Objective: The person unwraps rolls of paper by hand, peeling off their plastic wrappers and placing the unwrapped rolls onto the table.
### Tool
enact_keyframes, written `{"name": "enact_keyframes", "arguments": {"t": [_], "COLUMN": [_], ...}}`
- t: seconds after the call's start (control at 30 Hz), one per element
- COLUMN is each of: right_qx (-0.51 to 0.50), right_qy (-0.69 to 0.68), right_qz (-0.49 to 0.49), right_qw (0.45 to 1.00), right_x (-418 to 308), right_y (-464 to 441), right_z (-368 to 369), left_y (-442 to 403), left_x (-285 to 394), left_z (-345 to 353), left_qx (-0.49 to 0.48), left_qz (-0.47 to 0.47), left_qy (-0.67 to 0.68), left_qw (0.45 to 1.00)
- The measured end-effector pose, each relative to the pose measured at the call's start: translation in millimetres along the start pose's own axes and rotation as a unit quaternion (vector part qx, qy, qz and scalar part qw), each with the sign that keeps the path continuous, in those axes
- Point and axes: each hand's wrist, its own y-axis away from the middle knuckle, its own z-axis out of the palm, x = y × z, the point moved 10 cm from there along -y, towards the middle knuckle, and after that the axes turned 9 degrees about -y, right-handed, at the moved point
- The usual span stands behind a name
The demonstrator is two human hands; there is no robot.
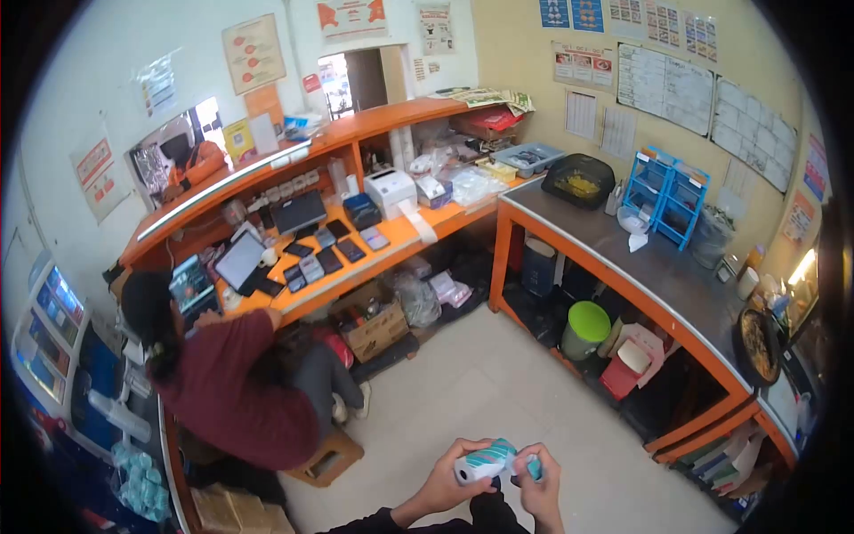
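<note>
From the camera on my head, I see my little striped roll (488,457) low down, between five and six o'clock, up in my hands, with the pale floor (445,392) showing behind it. It is white with blue-green stripes that run on a slant. It looks short and fat, and it lies on its side, a bit tipped. The end near nine o'clock is mostly white, with a small dark round spot that may be a hole. The end near two o'clock looks more blue-green. I can't read any words on it. My left hand (447,481) holds the roll, fingers on top and thumb below. My right hand (541,488) is just beside it, at four o'clock, with its fingers bent in close around a small blue-green bit (534,467). I can't tell if that bit is joined to the roll. Counting from the roll, a person in a dark red top (236,392) sits between nine and ten o'clock, on a brown stool (331,456). At eleven o'clock, phones (329,259) lie on an orange desk (455,216). At one o'clock, a green bin (587,327) stands under the other counter (614,233).
</note>
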Motion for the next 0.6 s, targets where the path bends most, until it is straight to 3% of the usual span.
{"name": "enact_keyframes", "arguments": {"t": [0.03,0.07,0.1,0.2,0.23,0.3,0.37,0.4,0.47,0.5,0.6], "right_qx": [0.0,-0.003,-0.029,-0.127,-0.163,-0.252,-0.342,-0.385,-0.421,-0.44,-0.375], "right_qy": [-0.121,-0.24,-0.241,-0.145,-0.052,0.107,0.134,0.149,0.149,0.153,0.132], "right_qz": [0.049,0.097,0.102,0.103,0.098,-0.219,-0.221,-0.221,-0.153,-0.123,-0.195], "right_qw": [0.991,0.966,0.965,0.976,0.98,0.937,0.903,0.883,0.882,0.876,0.897], "right_x": [8.3,16.2,14.9,-4.8,0.3,-50.8,-48.7,-41.0,-2.5,17.5,60.8], "right_y": [-29.9,-60.4,-90.4,-179.1,-205.4,-258.9,-295.3,-310.7,-356.1,-381.2,-465.7], "right_z": [-10.7,-13.6,-10.7,24.8,35.0,79.7,120.2,135.4,153.5,164.5,188.5], "left_y": [-27.9,-53.0,-74.7,-129.4,-144.4,-169.7,-182.6,-196.0,-225.4,-238.8,-307.4], "left_x": [2.5,8.0,11.4,22.8,29.9,32.2,16.6,6.0,-21.7,-37.7,-72.1], "left_z": [-4.1,-12.2,-21.5,-68.5,-86.7,-126.7,-165.8,-181.5,-218.3,-245.2,-296.5], "left_qx": [0.005,0.01,0.018,0.089,0.126,0.2,0.268,0.273,0.278,0.304,0.366], "left_qz": [-0.041,-0.046,-0.051,-0.024,-0.017,-0.023,-0.058,-0.049,-0.026,0.035,-0.013], "left_qy": [0.087,0.076,0.069,0.019,-0.022,-0.1,-0.168,-0.133,-0.059,-0.136,-0.02], "left_qw": [0.995,0.996,0.996,0.996,0.992,0.974,0.947,0.952,0.958,0.942,0.93]}}
